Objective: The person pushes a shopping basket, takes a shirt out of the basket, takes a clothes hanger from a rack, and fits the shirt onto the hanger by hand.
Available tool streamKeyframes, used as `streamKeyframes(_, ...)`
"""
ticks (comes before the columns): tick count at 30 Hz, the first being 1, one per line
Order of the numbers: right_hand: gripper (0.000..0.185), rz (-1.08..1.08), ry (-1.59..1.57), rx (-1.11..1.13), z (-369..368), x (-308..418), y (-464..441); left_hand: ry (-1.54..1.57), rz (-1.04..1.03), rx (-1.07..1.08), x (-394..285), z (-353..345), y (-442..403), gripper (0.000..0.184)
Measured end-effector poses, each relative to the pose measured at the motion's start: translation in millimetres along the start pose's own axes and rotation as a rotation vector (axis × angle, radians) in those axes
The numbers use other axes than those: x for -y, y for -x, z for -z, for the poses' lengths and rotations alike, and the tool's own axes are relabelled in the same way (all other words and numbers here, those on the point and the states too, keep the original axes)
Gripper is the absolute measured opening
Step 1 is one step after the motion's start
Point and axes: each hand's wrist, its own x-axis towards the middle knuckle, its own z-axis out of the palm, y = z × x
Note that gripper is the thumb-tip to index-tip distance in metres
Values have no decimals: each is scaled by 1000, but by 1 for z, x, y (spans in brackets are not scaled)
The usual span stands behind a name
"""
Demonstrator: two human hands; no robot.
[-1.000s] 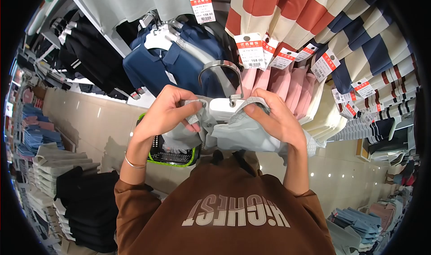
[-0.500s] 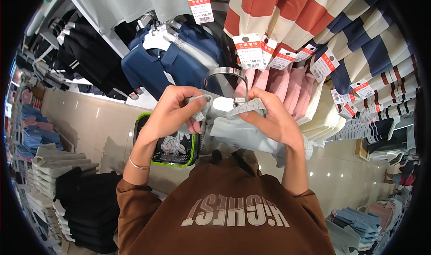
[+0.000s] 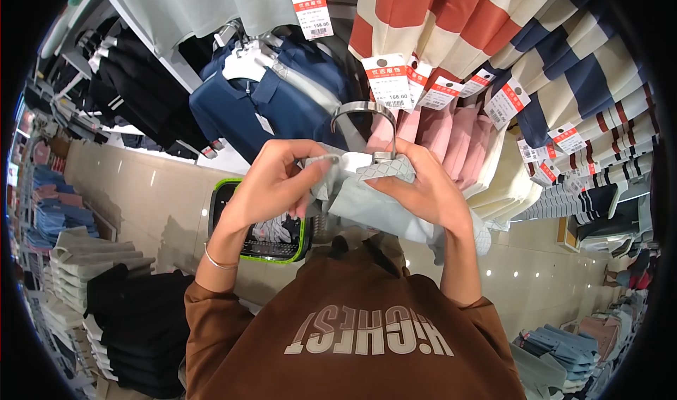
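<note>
A light grey shirt (image 3: 381, 206) with a diamond-patterned collar hangs in front of me on a white hanger (image 3: 355, 161) with a wide metal hook (image 3: 363, 108). My left hand (image 3: 285, 181) pinches the left side of the collar between thumb and fingers. On the other side, my right hand (image 3: 423, 185) grips the collar close to the hook's base, thumb lying across the fabric. The hook stands up free between both hands, touching no rail that I can see. The shirt's lower part is mostly hidden beneath my hands and forearms.
Navy polo shirts (image 3: 240, 111) hang just beyond my left hand. Pink garments (image 3: 451, 143) and striped ones (image 3: 451, 19) with price tags hang ahead and right. A black basket with a green rim (image 3: 305, 248) is on the floor below. Folded clothes (image 3: 134, 329) are stacked at left.
Both collar sides have come closer around the hanger's neck, covering more of its white part. My left hand has shifted slightly right, and the hook has moved a little right.
</note>
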Motion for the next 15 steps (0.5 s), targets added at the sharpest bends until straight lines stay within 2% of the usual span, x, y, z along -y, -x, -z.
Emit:
streamKeyframes(1,45,5,-39,1,-1,-1,0,27,-20,19,-1,-2,1,19)
streamKeyframes(4,44,36,213,-39,-3,15,6,11,-66,48,-1,-13,1,18)
streamKeyframes(7,44,61,36,-5,-3,2,1,29,-40,12,-1,-10,1,18)
streamKeyframes(15,28,48,-199,-16,4,1,5,104,-98,-100,6,-8,2,16)
